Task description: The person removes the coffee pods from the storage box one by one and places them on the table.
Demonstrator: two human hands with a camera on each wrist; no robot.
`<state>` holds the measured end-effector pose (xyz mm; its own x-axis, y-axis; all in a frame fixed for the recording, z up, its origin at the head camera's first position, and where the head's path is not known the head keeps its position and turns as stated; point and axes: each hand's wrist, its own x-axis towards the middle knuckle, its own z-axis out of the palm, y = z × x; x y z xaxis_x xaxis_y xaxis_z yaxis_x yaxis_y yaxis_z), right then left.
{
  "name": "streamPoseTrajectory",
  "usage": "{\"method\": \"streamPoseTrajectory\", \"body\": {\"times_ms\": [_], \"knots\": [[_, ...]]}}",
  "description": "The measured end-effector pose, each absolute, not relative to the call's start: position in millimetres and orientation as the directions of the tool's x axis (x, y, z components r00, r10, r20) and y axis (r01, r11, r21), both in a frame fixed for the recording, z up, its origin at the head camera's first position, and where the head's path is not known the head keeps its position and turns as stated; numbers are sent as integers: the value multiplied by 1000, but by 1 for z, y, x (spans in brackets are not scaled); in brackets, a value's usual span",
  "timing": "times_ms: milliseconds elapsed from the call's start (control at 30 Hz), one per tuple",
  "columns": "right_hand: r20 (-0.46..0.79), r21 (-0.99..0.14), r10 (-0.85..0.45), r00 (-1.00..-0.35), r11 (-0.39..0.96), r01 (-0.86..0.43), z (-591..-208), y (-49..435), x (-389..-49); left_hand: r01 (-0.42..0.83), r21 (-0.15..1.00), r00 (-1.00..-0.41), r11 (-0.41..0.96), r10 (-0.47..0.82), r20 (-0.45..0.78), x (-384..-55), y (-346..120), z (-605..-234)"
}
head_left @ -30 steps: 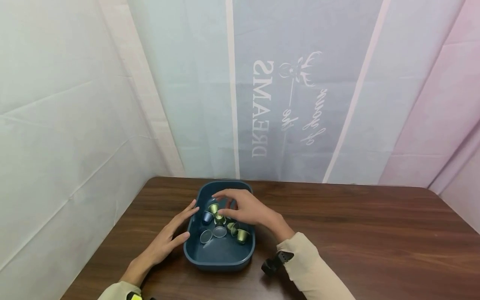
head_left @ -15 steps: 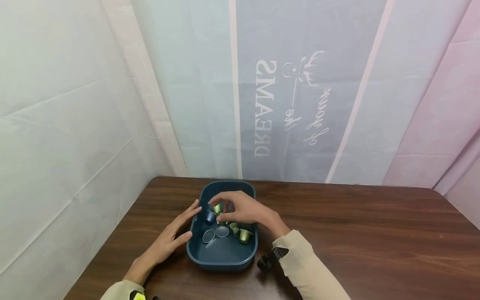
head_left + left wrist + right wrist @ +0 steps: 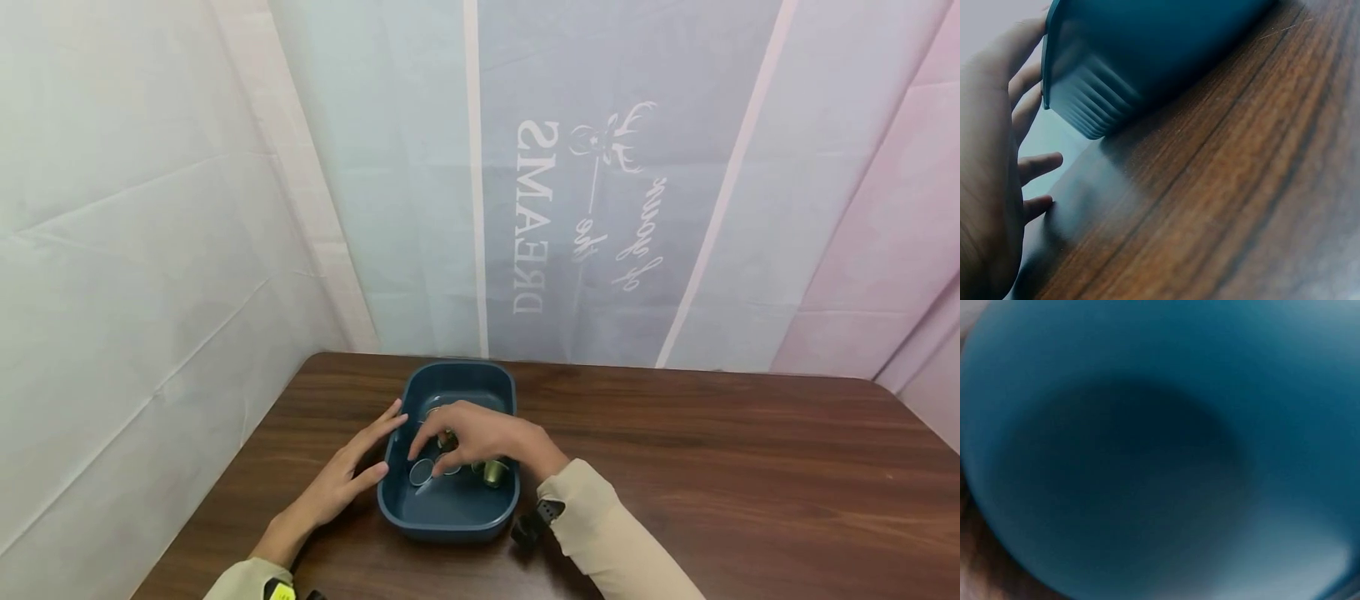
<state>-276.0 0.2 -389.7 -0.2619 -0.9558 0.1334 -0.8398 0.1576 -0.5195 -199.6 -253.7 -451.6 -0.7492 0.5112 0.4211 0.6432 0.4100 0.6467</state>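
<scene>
A dark blue plastic bin (image 3: 450,512) holds several small coffee capsules. A green coffee capsule (image 3: 494,473) lies on its side near the right wall, and a capsule with its round silver lid up (image 3: 422,472) sits towards the left. My right hand (image 3: 476,433) is inside the bin, palm down, its thumb and fingertips spread apart above the silver-lidded capsule. It hides most of the other capsules. My left hand (image 3: 337,475) rests with fairly straight fingers (image 3: 1032,81) at the left rim, thumb tip by the bin's side.
The bin stands on a dark wood-grain table (image 3: 712,467), towards its left part. Behind hangs a printed curtain (image 3: 585,183), with a pale cloth wall (image 3: 135,250) on the left. The bin's blurred outer wall (image 3: 1147,350) fills the right wrist view.
My right hand has moved from the capsules in the bin's middle towards the front, near the silver-lidded capsule. My left hand stays at the rim.
</scene>
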Motion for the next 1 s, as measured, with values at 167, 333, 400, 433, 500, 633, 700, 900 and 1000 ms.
{"method": "streamPoseTrajectory", "body": {"times_ms": [167, 333, 400, 433, 500, 633, 700, 900, 1000], "knots": [[125, -498, -964, -233, 142, -855, -393, -4, -275, 642, 648, -749, 409, 513, 419, -200, -253, -453], [119, -473, -967, -226, 145, -869, -395, -5, -276, 633, 653, -757, 415, 508, 410, -200, -252, -453], [119, -466, -966, -228, 149, -872, -396, -6, -277, 631, 654, -759, 417, 506, 410, -200, -252, -453], [119, -460, -966, -228, 150, -875, -396, -6, -277, 629, 656, -761, 417, 505, 408, -200, -252, -452], [115, -457, -966, -230, 154, -876, -397, -7, -277, 627, 659, -762, 416, 503, 408, -200, -252, -452], [105, -462, -963, -247, 173, -870, -397, -8, -275, 624, 661, -764, 416, 503, 404, -201, -254, -453], [91, -480, -961, -261, 188, -857, -397, -8, -274, 619, 664, -768, 419, 501, 399, -200, -254, -453], [60, -547, -958, -280, 203, -812, -398, -8, -273, 612, 664, -773, 430, 501, 388, -200, -255, -452], [69, -538, -963, -259, 183, -823, -398, -9, -274, 614, 662, -772, 430, 501, 391, -201, -255, -451]]}}
